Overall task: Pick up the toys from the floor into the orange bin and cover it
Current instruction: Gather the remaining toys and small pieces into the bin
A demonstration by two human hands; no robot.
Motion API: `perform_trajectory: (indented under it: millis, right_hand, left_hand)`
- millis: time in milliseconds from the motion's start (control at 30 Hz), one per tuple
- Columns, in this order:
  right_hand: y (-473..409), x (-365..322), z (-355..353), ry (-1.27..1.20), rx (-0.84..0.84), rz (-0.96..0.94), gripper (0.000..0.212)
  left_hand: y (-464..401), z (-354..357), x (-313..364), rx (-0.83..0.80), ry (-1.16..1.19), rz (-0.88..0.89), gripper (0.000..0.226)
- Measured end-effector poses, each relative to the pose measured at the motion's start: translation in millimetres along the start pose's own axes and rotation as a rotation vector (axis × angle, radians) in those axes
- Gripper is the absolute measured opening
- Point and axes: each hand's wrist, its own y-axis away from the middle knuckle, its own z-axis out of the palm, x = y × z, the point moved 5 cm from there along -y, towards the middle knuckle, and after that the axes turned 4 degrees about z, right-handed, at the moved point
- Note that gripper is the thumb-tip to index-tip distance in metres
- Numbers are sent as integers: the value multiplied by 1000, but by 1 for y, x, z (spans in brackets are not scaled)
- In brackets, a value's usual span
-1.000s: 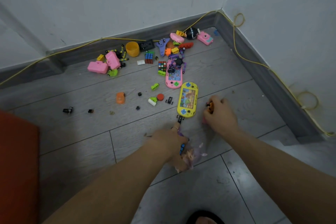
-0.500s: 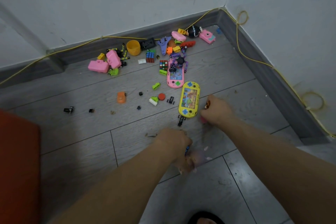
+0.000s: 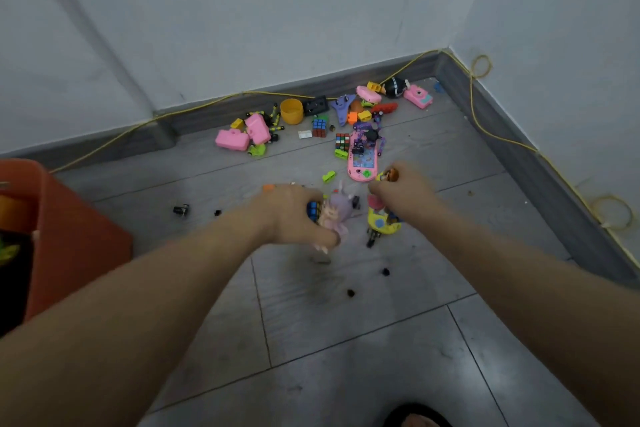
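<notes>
My left hand [image 3: 294, 215] grips a purple doll [image 3: 337, 211] together with a small puzzle cube, lifted off the floor. My right hand [image 3: 401, 191] holds the yellow handheld game [image 3: 382, 222] and a small orange figure [image 3: 391, 174] at its fingertips. The orange bin [image 3: 76, 229] stands at the left edge with some toys inside. Many toys lie near the wall corner: a pink handheld game [image 3: 362, 163], pink cameras [image 3: 242, 135], a yellow cup [image 3: 291, 111] and puzzle cubes [image 3: 319, 126].
A yellow cable [image 3: 485, 128] runs along the skirting board and round the corner. Small black pieces [image 3: 181, 210] are scattered on the grey floor tiles. A foot [image 3: 415, 419] shows at the bottom edge.
Both hands have risen from the floor with their toys. The right hand has taken up the yellow game. The view has swung left, bringing the orange bin further into sight.
</notes>
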Motion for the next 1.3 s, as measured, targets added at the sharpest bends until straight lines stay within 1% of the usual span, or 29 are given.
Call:
perform_trajectory:
  millis: [67, 133, 200, 267, 333, 433, 467, 533, 567, 633, 700, 733, 767, 800, 833, 867, 900, 933, 967, 1000, 1033, 1100, 1133, 1167, 1200, 1267, 1300]
  right_hand:
    - [6, -59, 12, 34, -32, -104, 27]
    - [16, -124, 23, 58, -39, -217, 25]
    - [37, -198, 42, 88, -46, -337, 25]
    - [67, -265, 66, 90, -55, -439, 20]
    - [98, -315, 91, 18, -103, -505, 15]
    - [147, -367, 145, -99, -262, -529, 13]
    - [161, -377, 163, -116, -304, -538, 14]
    - [183, -387, 197, -87, -337, -569, 17]
    - [192, -387, 211, -59, -342, -579, 19]
    - [203, -381, 242, 9, -368, -581, 21]
    - [207, -373, 267, 129, -422, -556, 21]
    - [207, -368, 278, 212, -452, -546, 27]
    - [204, -362, 284, 297, -470, -534, 38]
    - [201, -357, 285, 370, -463, -528, 50]
    - [198, -354, 285, 415, -435, -526, 57]
    - [194, -353, 283, 431, -398, -540, 58]
    - [192, -353, 280, 426, -364, -560, 55]
    - [190, -353, 275, 413, -331, -581, 48]
    - [187, -354, 269, 396, -301, -593, 42]
    - [184, -354, 263, 385, -271, -595, 38]
    - [179, -352, 255, 382, -247, -587, 36]
    - [170, -347, 242, 397, -216, -586, 36]
    - [162, -342, 232, 414, -198, -578, 38]
    - [155, -337, 222, 431, -174, -570, 39]
    - [146, -331, 212, 453, -146, -561, 40]
    - [124, -312, 186, 510, -81, -529, 40]
    - [112, -302, 174, 536, -64, -505, 38]
  left_hand:
    - [30, -52, -12, 123, 11, -31, 44]
    - [62, -101, -24, 245, 39, -58, 37]
    - [110, -147, -46, 363, 102, -104, 39]
    - [160, -184, -75, 453, 143, -169, 39]
    - [203, -207, -106, 502, 194, -248, 44]
    - [267, -219, -160, 532, 287, -364, 42]
    - [283, -217, -176, 524, 307, -409, 42]
    - [313, -207, -203, 499, 397, -496, 45]
    - [326, -200, -214, 467, 456, -544, 51]
    - [349, -188, -239, 343, 470, -658, 77]
    - [365, -180, -257, 135, 391, -775, 94]
    - [369, -177, -263, 46, 375, -824, 98]
    - [372, -174, -263, -28, 380, -864, 105]
    - [369, -170, -266, -86, 383, -891, 114]
    - [365, -169, -265, -140, 358, -905, 121]
    - [362, -169, -263, -199, 307, -897, 123]
    - [358, -169, -257, -244, 242, -888, 121]
    - [351, -170, -255, -270, 160, -893, 116]
    - [357, -176, -248, -259, 112, -893, 109]
    - [331, -176, -256, -174, 87, -870, 99]
    - [314, -184, -255, -45, 46, -799, 85]
    - [269, -174, -262, 9, 64, -678, 57]
    - [247, -174, -258, 88, 8, -613, 49]
    - [239, -178, -241, 150, -65, -555, 45]
    - [233, -181, -220, 207, -125, -476, 46]
    - [222, -184, -175, 283, -190, -346, 57]
    - [221, -185, -155, 269, -198, -329, 61]
